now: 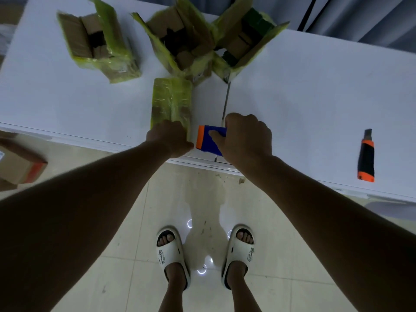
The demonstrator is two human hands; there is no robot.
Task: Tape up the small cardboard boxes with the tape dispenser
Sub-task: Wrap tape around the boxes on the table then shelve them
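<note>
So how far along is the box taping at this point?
Done: none that I can confirm. In hand: the closed box at the near table edge, covered in yellow-green tape; the left hand holds its near end while the right hand grips the blue and orange tape dispenser beside it. Left: three open boxes behind, flaps up.

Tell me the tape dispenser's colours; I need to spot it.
Blue with an orange end, on the tape dispenser, head view.

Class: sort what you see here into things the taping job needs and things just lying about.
Job: closed box held by left hand; tape dispenser in right hand; three open boxes.

Lying about: utility knife on table; carton on floor.
</note>
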